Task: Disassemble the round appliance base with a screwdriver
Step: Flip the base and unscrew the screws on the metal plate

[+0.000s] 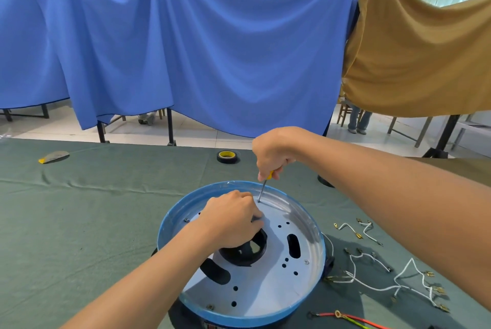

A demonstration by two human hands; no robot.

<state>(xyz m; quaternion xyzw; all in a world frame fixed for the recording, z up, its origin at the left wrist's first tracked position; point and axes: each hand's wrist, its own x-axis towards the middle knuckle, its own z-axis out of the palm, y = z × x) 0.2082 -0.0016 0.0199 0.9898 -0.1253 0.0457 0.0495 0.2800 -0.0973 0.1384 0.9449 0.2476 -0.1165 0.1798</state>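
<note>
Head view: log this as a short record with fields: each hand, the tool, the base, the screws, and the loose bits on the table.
right hand: grips the screwdriver from above
screwdriver: yellow handle, tip on a screw at the far edge of the base
left hand: holds the base, fingers curled at its black hub
base: round, blue rim, silver plate
other screws: three visible in the plate
table: tape roll, white wires, red wire
</note>
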